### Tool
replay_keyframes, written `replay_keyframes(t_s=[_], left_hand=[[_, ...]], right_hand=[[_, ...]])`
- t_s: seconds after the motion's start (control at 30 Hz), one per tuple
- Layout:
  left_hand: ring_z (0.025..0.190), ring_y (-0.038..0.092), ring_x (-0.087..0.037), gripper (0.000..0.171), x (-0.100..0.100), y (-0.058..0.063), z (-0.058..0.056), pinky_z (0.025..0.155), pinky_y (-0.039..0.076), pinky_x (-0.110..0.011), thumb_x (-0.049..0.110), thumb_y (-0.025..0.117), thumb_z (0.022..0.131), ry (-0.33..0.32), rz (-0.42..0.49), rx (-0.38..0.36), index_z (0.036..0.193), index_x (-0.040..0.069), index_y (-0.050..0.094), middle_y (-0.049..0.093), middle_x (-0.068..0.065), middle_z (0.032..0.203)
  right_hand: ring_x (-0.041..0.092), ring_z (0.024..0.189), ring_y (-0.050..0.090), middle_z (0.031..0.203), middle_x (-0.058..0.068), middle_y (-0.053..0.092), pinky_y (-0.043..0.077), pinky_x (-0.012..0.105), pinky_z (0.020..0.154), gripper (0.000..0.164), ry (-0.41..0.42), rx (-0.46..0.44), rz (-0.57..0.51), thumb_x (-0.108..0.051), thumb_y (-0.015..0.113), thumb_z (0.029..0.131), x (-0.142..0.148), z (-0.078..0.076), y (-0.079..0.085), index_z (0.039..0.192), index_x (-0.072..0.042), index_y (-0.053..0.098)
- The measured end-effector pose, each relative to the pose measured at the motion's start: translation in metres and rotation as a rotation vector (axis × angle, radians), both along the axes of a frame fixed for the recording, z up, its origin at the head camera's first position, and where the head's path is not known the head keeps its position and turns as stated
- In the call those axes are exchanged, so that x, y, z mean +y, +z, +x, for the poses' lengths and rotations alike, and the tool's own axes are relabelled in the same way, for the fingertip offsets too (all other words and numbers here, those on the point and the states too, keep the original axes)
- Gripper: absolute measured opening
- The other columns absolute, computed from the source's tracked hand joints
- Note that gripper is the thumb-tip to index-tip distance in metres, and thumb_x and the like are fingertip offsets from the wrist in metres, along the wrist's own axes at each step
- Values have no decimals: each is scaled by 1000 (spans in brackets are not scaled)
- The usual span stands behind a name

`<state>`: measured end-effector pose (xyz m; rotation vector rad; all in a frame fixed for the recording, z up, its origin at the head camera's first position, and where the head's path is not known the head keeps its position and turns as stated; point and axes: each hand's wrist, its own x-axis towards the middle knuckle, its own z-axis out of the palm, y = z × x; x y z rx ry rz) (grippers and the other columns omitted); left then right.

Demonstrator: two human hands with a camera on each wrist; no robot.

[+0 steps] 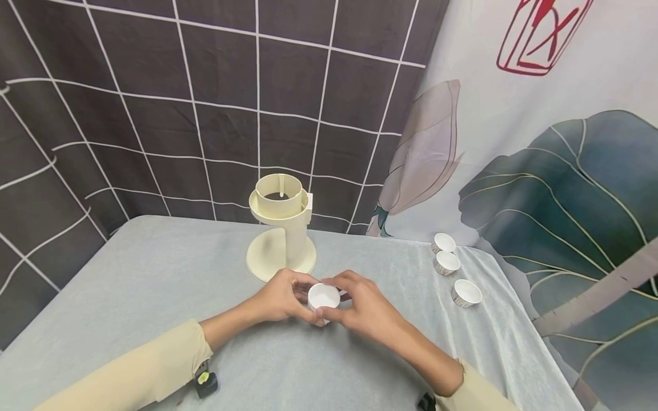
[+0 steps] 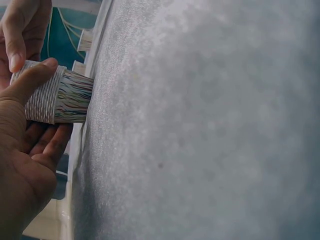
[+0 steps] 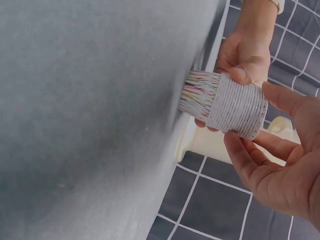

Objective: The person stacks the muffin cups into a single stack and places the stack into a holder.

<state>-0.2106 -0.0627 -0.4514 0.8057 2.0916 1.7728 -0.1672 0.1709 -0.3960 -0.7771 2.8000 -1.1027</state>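
Both hands meet around a nested stack of paper baking cups [image 1: 324,295], held upright in front of the stand. In the left wrist view the stack [image 2: 55,95] shows many ridged white rims above a base printed with coloured wavy lines. My left hand [image 1: 284,297] grips its side, thumb on one face and fingers around the other. From the right, my right hand [image 1: 366,305] pinches the stack near the top rim, as the right wrist view shows with its fingertips [image 3: 240,150] there. The stack's base is close over the cloth-covered table [image 1: 154,274].
A cream stand [image 1: 295,234] with a round base and an open ring-shaped holder rises just beyond my hands. Three separate paper cups [image 1: 466,293] sit near the table's right edge. A dark grid-patterned curtain [image 1: 221,74] and a leaf-printed one [image 1: 555,188] hang behind the table.
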Motion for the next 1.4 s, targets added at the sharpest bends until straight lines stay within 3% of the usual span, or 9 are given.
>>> replay_keyframes(t_s=[0.3, 0.97, 1.2, 1.4], left_hand=[[98, 80, -8, 54, 0, 0, -1, 94, 69, -24, 1, 104, 71, 6, -20, 4, 120, -4, 83, 86, -14, 113], [101, 81, -8, 57, 3, 4, 1, 95, 69, -24, 2, 105, 71, 27, -30, 6, 123, -4, 83, 86, -15, 118], [100, 81, -9, 56, 3, 3, 1, 94, 69, -24, 4, 104, 72, 23, -39, 5, 123, -2, 83, 86, -12, 117], [96, 80, -10, 55, 2, 1, 3, 92, 69, -24, 4, 104, 72, 23, -27, -14, 123, -2, 83, 86, -9, 113]], right_hand=[[20, 104, 76, 116, 3, 79, 66, 25, 89, 47, -45, -2, 7, -25, 99, 87, -3, -1, 2, 128, -7, 83], [22, 99, 80, 108, 6, 80, 66, 25, 84, 52, -108, -29, -23, -24, 102, 83, -5, 0, 2, 126, -1, 84], [22, 105, 79, 113, 5, 80, 67, 26, 91, 56, -64, -19, -13, -24, 101, 85, 1, 0, -1, 132, 0, 81], [26, 109, 83, 119, 8, 83, 69, 29, 98, 52, 3, -38, -70, -19, 98, 89, 11, 1, -3, 135, -2, 80]])
